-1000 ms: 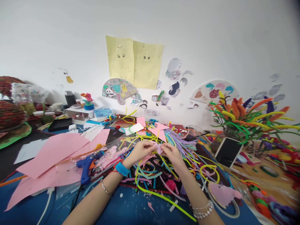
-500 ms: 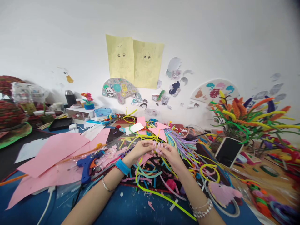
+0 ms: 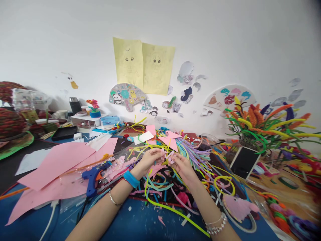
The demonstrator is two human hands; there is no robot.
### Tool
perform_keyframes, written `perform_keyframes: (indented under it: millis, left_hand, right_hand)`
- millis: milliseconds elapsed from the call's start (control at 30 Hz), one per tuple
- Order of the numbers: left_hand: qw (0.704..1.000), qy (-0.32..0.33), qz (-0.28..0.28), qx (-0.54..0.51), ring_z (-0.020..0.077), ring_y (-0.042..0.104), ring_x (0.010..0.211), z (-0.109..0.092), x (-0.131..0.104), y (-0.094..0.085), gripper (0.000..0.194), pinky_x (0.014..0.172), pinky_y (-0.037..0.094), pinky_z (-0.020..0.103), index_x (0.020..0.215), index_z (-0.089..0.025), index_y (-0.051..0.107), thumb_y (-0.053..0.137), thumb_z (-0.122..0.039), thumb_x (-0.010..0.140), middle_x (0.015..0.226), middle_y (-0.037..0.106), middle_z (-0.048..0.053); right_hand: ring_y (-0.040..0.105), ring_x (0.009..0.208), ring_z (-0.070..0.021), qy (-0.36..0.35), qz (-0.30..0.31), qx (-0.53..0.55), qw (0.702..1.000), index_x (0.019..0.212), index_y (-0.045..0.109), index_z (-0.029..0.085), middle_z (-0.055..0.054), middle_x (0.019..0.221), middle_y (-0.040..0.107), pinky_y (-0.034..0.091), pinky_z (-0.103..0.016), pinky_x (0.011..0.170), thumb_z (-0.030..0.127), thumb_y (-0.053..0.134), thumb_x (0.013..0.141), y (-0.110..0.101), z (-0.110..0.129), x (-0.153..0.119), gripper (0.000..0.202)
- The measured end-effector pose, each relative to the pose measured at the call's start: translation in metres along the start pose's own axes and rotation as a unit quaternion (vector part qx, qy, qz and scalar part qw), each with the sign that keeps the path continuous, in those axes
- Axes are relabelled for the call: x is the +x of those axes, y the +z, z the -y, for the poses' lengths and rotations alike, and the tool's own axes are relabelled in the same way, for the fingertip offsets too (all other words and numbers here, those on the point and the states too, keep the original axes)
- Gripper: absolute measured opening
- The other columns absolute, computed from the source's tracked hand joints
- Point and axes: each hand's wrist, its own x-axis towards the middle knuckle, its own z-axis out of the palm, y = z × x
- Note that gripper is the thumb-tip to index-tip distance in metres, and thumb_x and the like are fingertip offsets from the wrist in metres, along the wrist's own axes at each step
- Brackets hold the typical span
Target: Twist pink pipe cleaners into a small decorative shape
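Note:
Near the middle of the head view, a small pale pink fuzzy piece (image 3: 171, 156) is held up between both hands. My left hand (image 3: 151, 161) pinches its left part with thumb and fingertips. On the other side, my right hand (image 3: 182, 165) pinches its right part, the fingers curled. The piece looks bent into loops, but its exact shape is too small to tell. Under and behind the hands lies a pile of coloured pipe cleaners (image 3: 192, 149), with pink paper scraps (image 3: 170, 140) on it.
A blue glue gun (image 3: 92, 179) and large pink sheets (image 3: 62, 160) lie at left. To the right are a leaning phone (image 3: 244, 162), a pipe-cleaner bouquet (image 3: 260, 124) and a pink fuzzy shape (image 3: 235, 206). A long yellow-green strip (image 3: 175, 212) crosses the blue mat (image 3: 140, 221).
The parts of the pink piece at my fingertips have spread slightly apart, and my hands have shifted a little. The things on the table stay in place.

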Motion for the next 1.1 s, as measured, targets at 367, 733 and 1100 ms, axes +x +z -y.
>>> perform_keyframes:
  millis: [367, 733, 1100]
  left_hand:
    - [0.998, 0.024, -0.004, 0.058, 0.0084, 0.05, 0.05, -0.0029, -0.0028, 0.0041, 0.024, 0.051, 0.04, 0.021, 0.074, -0.012, 0.063, 0.069, -0.035, 0.07, 0.057, 0.056, -0.002]
    - [0.998, 0.014, -0.025, 0.055, 0.0091, 0.057, 0.053, -0.0055, -0.0034, 0.0043, 0.019, 0.052, 0.044, 0.019, 0.072, -0.014, 0.058, 0.066, -0.031, 0.071, 0.062, 0.062, 0.0]
    - [1.0, 0.0, -0.021, 0.018, 0.0143, 0.066, 0.059, -0.0053, -0.0052, 0.0074, 0.022, 0.061, 0.053, 0.027, 0.071, -0.015, 0.052, 0.07, -0.027, 0.067, 0.064, 0.068, 0.003]
  right_hand:
    - [0.058, 0.051, -0.0128, -0.07, -0.028, -0.097, 0.992, 0.077, 0.059, 0.02, 0.004, 0.06, 0.06, 0.048, -0.025, 0.055, 0.036, 0.072, 0.066, 0.0033, 0.0001, -0.0014, 0.024]
    - [0.057, 0.058, -0.0103, -0.016, -0.039, -0.009, 0.999, 0.079, 0.064, 0.019, 0.004, 0.064, 0.059, 0.052, -0.028, 0.065, 0.037, 0.076, 0.06, -0.0029, -0.0011, 0.0023, 0.029]
    - [0.059, 0.059, -0.0107, 0.014, -0.05, 0.04, 0.998, 0.078, 0.064, 0.017, 0.002, 0.065, 0.061, 0.054, -0.028, 0.067, 0.031, 0.082, 0.053, -0.0047, 0.0008, 0.0024, 0.034]
